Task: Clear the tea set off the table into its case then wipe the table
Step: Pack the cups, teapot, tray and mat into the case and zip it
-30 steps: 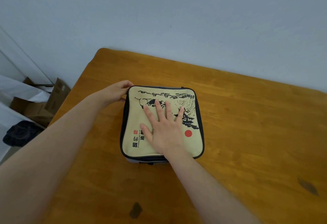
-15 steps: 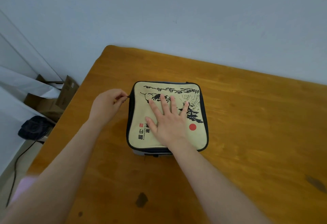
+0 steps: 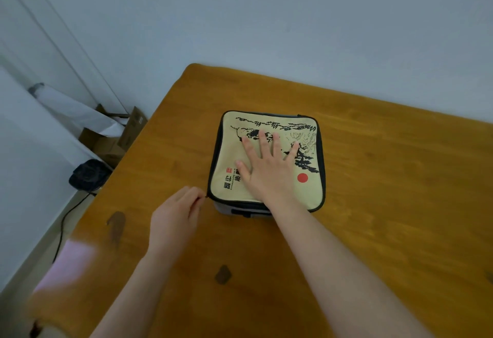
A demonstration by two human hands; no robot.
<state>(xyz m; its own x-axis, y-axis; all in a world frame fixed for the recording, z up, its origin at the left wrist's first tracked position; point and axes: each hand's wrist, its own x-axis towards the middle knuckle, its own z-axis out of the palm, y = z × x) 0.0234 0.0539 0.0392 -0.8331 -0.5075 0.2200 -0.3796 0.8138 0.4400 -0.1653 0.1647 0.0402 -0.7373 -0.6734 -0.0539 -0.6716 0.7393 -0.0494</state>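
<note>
One broad wooden bench (image 3: 373,204) fills most of the view, its orange-brown top marked by a few dark knots and pushed against a pale wall (image 3: 266,17). Off its left edge, on the floor, stand some open cardboard boxes (image 3: 112,140), a dark round object (image 3: 88,175) with a cable running from it, and a slanting white sheet. Near the far left part of the bench lies the square tea-set case (image 3: 266,161), flat on its base, its cream lid printed with a black ink landscape, a red dot and some characters, and edged in dark piping. The right hand (image 3: 269,169) lies palm-down on the middle of that lid, fingers spread and flat, pressing on it rather than gripping anything. The left hand (image 3: 176,217) sits on the bench just beside the case's near left corner, thumb and forefinger pinched together in a tight grip on the small dark zipper pull (image 3: 204,197), which stands right at that corner. The zip line along the case's left side looks drawn shut; the near edge is partly hidden by the right wrist, so its state cannot be told. A blurred pink patch shows at the lower left.
</note>
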